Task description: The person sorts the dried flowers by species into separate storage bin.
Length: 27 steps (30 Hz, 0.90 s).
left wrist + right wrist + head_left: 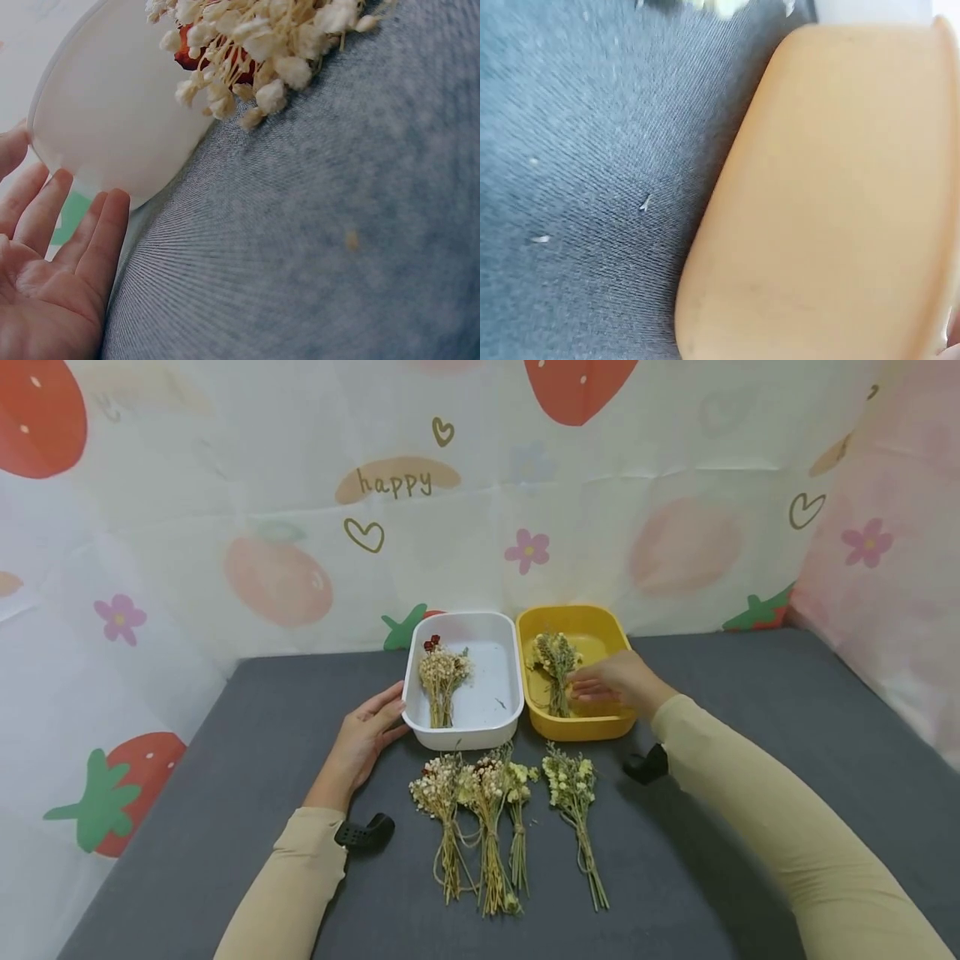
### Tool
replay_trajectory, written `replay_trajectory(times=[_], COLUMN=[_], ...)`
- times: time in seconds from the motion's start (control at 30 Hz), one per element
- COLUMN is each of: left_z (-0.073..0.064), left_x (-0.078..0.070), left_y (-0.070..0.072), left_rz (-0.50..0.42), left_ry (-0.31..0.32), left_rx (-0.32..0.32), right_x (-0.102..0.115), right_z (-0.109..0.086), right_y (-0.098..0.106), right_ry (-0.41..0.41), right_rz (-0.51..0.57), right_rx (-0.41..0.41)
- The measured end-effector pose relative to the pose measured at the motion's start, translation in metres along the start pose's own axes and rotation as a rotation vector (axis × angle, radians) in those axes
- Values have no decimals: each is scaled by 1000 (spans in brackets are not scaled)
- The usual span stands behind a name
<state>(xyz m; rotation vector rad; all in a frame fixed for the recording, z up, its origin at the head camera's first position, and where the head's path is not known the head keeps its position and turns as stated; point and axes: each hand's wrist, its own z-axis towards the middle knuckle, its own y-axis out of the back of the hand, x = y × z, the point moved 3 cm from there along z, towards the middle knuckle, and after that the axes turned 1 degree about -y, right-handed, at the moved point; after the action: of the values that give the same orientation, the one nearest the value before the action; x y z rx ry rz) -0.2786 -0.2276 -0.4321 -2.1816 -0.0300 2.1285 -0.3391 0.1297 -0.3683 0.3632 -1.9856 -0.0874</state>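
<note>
My left hand [363, 735] touches the left side of a white plastic tub [468, 739], its fingers extended along the wall; the left wrist view shows the fingertips [116, 202] against the tub's outside. Inside that tub lies a dried flower bunch [444, 672] with cream heads and dark red blooms. My right hand [618, 681] reaches over the yellow tub [585, 727], fingers fairly straight beside the stems of a pale yellow dried flower bunch [557, 660] lying in it. The right wrist view shows mainly the yellow tub's outer wall [832, 202]; that hand is almost wholly outside it.
In front of the tubs, several tied dried bunches lie on the grey cloth: a cream-and-red bunch [442, 793], another beside it [489, 827], a small yellow-green bunch [519, 810], and a separate yellow-green bunch [573, 793] to the right. A printed curtain [465, 560] hangs behind the tubs.
</note>
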Motion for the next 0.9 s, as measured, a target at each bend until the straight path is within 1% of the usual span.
replay_trajectory(times=[0.27,0.47,0.63,0.77,0.9], left_z=[0,0,-1,0,1], left_x=[1,1,1,0,1], left_y=[1,1,1,0,0], left_rz=[-2,-9,0,0,-1], left_ry=[12,0,4,-2,1], left_rx=[-10,-2,-2,-2,-7], right_x=[4,4,-3,-12,-22], right_z=[-27,-51,-73,-88,-99], right_y=[5,12,14,13,8], right_ry=[56,98,143,162,169], right_rz=[27,94,90,81,77], right_rx=[43,111,179,231,281])
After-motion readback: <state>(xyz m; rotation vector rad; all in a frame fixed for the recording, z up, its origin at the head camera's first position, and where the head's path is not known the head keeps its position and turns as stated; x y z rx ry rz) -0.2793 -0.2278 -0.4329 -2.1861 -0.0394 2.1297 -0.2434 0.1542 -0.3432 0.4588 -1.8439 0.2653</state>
